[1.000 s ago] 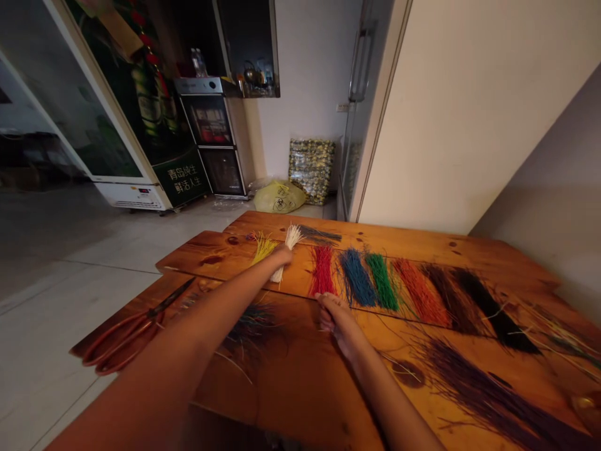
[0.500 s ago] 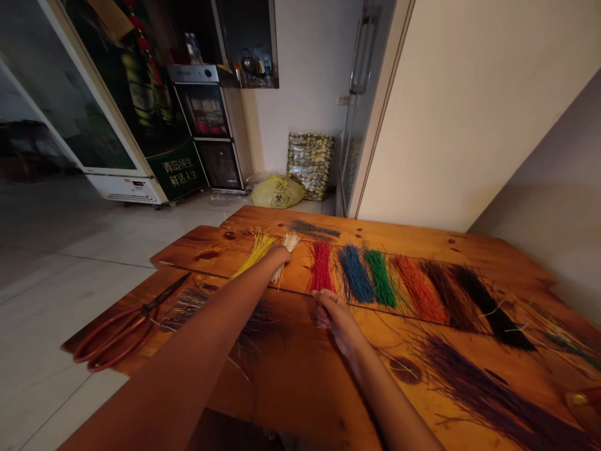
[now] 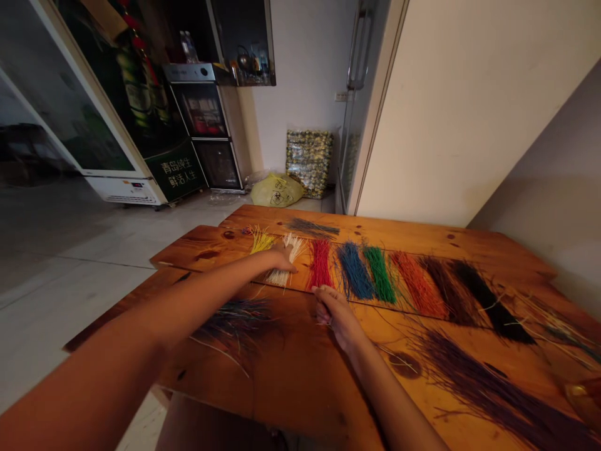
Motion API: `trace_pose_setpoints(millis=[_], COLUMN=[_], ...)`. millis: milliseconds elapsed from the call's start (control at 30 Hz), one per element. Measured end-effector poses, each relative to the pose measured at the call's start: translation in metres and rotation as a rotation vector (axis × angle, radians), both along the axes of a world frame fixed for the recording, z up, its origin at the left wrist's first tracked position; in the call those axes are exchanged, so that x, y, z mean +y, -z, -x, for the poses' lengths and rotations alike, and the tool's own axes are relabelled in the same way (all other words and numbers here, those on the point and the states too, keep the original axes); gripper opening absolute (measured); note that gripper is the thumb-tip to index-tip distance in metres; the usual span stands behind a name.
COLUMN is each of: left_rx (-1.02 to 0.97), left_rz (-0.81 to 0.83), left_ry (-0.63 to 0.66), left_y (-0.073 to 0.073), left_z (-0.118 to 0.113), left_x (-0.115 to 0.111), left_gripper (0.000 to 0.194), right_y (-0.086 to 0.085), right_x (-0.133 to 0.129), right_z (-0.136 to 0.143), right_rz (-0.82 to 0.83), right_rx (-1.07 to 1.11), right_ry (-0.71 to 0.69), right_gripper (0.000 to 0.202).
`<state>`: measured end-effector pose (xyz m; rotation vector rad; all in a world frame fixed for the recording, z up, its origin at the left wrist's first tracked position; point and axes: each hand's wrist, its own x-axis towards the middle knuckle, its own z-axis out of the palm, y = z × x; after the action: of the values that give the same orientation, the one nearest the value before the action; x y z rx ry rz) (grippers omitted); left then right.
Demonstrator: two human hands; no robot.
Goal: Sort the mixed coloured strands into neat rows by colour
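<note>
My left hand (image 3: 283, 258) lies across a bundle of white strands (image 3: 280, 277), its thumb stretched out to the right and its other fingers mostly hidden. White ends fan out above and below it. Just left of that are yellow strands (image 3: 261, 238), partly covered by my forearm. My right hand (image 3: 334, 311) is closed, fingertips pinched together at the lower end of the red bundle (image 3: 321, 263); whatever it may hold is too small to make out. Rightward in a row lie blue (image 3: 355, 271), green (image 3: 380, 275), orange (image 3: 419, 286), brown (image 3: 453, 292) and black (image 3: 493, 302) bundles.
A loose pile of mixed dark strands (image 3: 235, 322) lies under my left forearm. Purple strands (image 3: 488, 388) spread over the wooden table (image 3: 291, 357) at front right. Grey strands (image 3: 312, 227) lie at the back. Beyond stand a yellow bag (image 3: 277, 190) and a cabinet (image 3: 211, 125).
My left forearm has swung lower and further left, now covering the scissors. The left hand has shifted slightly, and the white strands look more spread. My right hand has hardly moved.
</note>
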<state>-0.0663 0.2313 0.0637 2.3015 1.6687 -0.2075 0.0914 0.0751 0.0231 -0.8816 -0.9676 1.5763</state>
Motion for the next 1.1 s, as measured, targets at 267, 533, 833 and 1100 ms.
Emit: trace_pose_setpoints(millis=[267, 533, 833, 1100], left_rx=[0.055, 0.06, 0.014, -0.129], left_rz=[0.113, 0.098, -0.022, -0.036], left_ry=[0.31, 0.309, 0.365, 0.154], left_y=[0.005, 0.015, 0.022, -0.003], left_z=[0.03, 0.034, 0.041, -0.004], left_x=[-0.032, -0.028, -0.021, -0.025], left_gripper=[0.114, 0.102, 0.078, 0.067], right_y=[0.0, 0.001, 0.002, -0.009], right_x=[0.0, 0.0, 0.0, -0.002], right_z=[0.0, 0.0, 0.002, -0.007], right_rz=[0.022, 0.014, 0.01, -0.103], right_rx=[0.017, 0.009, -0.022, 0.043], right_ry=[-0.027, -0.018, -0.03, 0.57], right_gripper=[0.035, 0.036, 0.037, 0.038])
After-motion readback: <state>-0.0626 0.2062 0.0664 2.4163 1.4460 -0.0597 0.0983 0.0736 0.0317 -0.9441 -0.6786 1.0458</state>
